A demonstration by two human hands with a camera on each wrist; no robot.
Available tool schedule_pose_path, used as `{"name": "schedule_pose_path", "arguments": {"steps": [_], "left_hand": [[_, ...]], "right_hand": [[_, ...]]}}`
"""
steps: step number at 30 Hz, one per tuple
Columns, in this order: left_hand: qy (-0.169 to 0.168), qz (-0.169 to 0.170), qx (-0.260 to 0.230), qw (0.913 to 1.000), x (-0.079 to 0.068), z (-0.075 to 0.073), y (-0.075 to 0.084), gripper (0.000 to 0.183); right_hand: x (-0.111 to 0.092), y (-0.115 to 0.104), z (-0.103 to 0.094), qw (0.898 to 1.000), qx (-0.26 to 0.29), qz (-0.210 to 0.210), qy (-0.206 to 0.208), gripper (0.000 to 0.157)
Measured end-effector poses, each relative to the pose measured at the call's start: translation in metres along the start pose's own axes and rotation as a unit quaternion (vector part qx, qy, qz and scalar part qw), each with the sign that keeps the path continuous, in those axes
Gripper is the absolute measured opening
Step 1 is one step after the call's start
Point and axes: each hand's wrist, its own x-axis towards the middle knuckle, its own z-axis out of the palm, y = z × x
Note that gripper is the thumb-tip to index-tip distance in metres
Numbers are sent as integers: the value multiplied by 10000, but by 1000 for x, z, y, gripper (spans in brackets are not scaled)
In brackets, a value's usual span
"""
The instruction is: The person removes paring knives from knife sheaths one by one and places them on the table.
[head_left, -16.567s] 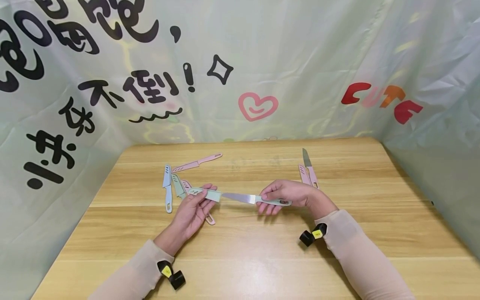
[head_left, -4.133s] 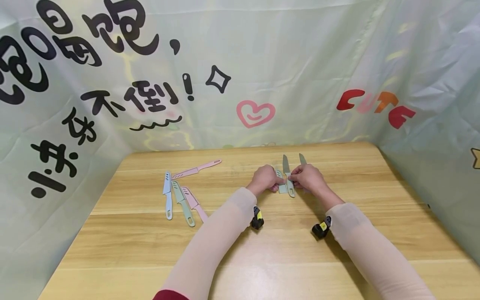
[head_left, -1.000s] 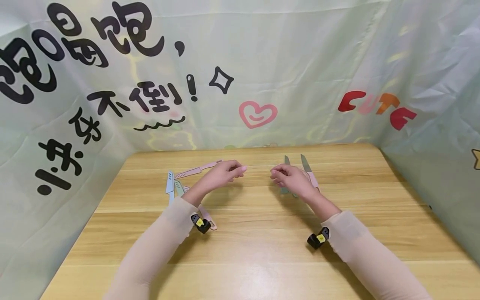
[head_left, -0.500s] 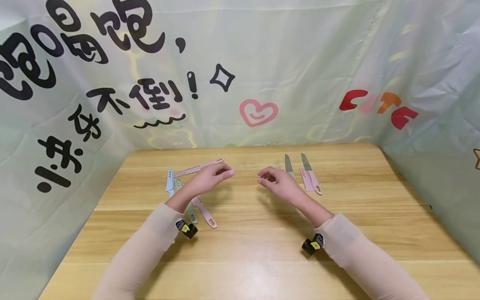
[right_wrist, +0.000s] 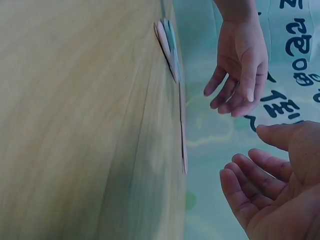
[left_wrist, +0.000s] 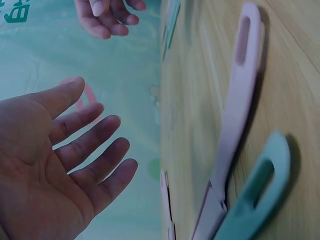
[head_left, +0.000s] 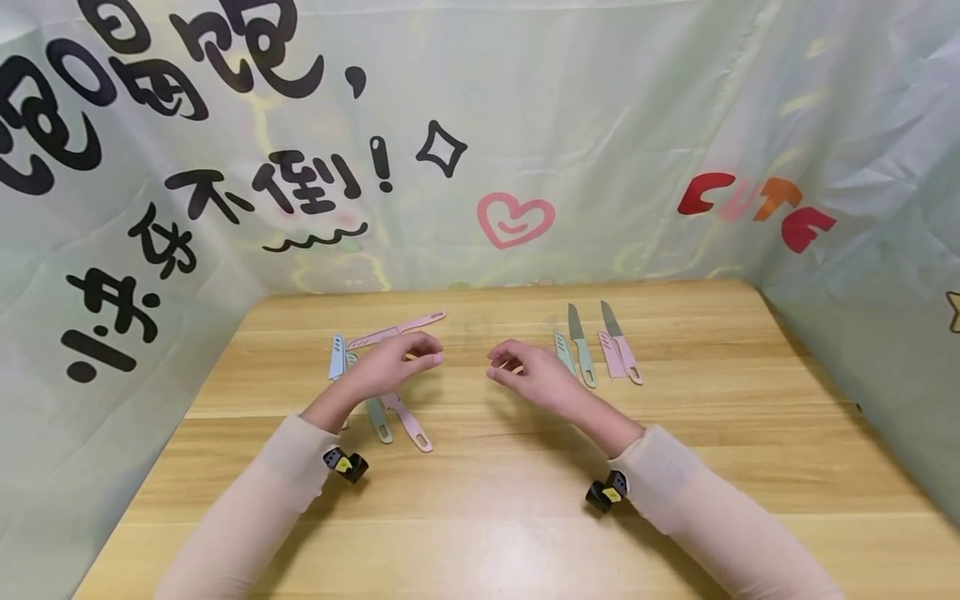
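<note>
Pale printed backdrop [head_left: 615,125] with a pink heart [head_left: 516,221] stands behind the far edge of your wood-grain table [head_left: 480,533]; six knives lie on the wood, four sheathed at left, two bare at right. Your left hand [head_left: 390,365] and right hand [head_left: 538,377] hang raised, thumbs facing across a gap; both are empty, fingers loosely bent, nothing gripped.

Key relation: the sheathed group lies beneath and around your left hand, clearly the nearer of the two; the near pink knife [head_left: 412,427] slants from far left to near right, handle toward you, sheath mostly hidden by that hand; the green sheathed knife [head_left: 378,419] lies just left of it at a similar slant; the far pink knife [head_left: 420,321] points its handle to far right; the blue knife [head_left: 337,357] runs roughly near-to-far, handle mostly behind your forearm.

Right of your right hand, the bare green knife [head_left: 582,350] lies beside its green sheath [head_left: 565,353]; farther right, the bare pink knife [head_left: 625,346] lies with its pink sheath [head_left: 611,358]; both blades point far.

Appearance: pastel handles with elongated end holes; slotted sheaths; plain grey blades.
</note>
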Motion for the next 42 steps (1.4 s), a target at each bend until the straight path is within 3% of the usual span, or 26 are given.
{"name": "schedule_pose_path", "arguments": {"steps": [6, 15, 26, 42], "left_hand": [[-109, 114, 37, 9999, -7, -6, -5, 39], [-278, 541, 256, 9978, -19, -9, -23, 37], [-434, 512, 335, 9972, -31, -8, -46, 38], [-592, 363, 574, 9959, -39, -12, -63, 40]], "right_hand": [[2, -11, 12, 9996, -193, -145, -129, 24], [5, -22, 32, 9968, -373, -465, -535, 29], [9, -31, 52, 9931, -605, -542, -844, 33], [15, -40, 78, 9844, -1180, -613, -1155, 40]]}}
